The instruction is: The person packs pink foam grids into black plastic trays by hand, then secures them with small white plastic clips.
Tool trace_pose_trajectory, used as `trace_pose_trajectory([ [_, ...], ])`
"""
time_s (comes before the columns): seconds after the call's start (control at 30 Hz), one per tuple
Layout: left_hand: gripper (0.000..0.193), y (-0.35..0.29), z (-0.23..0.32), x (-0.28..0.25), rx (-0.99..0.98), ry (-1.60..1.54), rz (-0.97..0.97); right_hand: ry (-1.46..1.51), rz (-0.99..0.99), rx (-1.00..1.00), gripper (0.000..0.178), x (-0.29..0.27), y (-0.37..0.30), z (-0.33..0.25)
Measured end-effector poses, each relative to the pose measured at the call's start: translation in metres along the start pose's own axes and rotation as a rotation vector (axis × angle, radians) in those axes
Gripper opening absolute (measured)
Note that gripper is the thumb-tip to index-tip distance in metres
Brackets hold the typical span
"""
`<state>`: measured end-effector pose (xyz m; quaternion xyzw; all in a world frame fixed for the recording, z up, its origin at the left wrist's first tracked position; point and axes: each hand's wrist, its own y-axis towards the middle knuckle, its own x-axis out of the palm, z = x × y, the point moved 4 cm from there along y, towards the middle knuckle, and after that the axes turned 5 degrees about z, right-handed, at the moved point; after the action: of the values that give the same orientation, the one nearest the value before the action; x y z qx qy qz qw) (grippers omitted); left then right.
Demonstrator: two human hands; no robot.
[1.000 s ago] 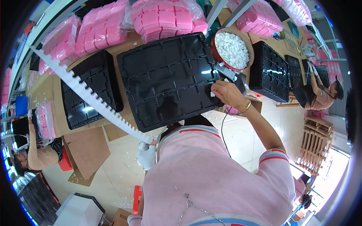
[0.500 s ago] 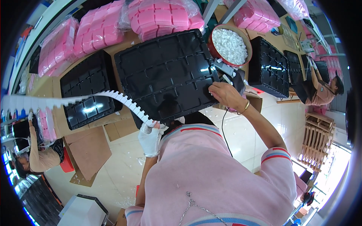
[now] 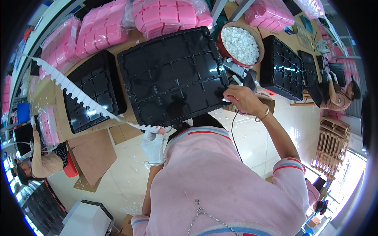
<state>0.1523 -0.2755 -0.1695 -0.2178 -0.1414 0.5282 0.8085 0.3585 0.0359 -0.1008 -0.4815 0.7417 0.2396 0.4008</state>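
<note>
L hand (image 3: 153,146) (white glove), just below/left of ctr: grip closed on one end of long white notched strip (image 3: 75,91), other end up in upper left of frame, crossing L black tray (image 3: 98,80). R hand (image 3: 245,99) (bare), right of ctr at lower R corner of middle black tray (image 3: 169,78): grip narrow, can't tell if holding anything. Red bowl (image 3: 222,51) w/ white bits (image 3: 239,45) upper right.

the middle tray (image 3: 173,76) sits between left tray (image 3: 93,91) and right tray (image 3: 282,67); foam bundles (image 3: 169,16) behind.
</note>
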Motion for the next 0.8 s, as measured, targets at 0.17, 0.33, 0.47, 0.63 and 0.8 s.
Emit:
trace_pose_trajectory([
  [0.17,0.017,0.009,-0.004,0.007,-0.006,0.009,-0.058,-0.099,-0.024,-0.093,0.008,0.012,0.014,0.009],
  [0.33,0.022,0.018,-0.009,0.012,0.142,-0.014,-0.072,-0.172,-0.004,-0.098,0.006,0.021,0.02,0.016],
  [0.47,0.024,0.014,-0.003,0.017,0.044,-0.026,-0.079,-0.153,-0.026,-0.074,0.01,0.021,0.02,0.015],
  [0.63,0.02,0.019,-0.006,0.017,0.048,0.07,-0.121,-0.148,-0.063,-0.093,0.01,0.022,0.023,0.013],
  [0.8,0.022,0.02,0.0,0.021,0.073,0.054,-0.102,-0.161,-0.08,-0.12,0.009,0.026,0.025,0.015],
])
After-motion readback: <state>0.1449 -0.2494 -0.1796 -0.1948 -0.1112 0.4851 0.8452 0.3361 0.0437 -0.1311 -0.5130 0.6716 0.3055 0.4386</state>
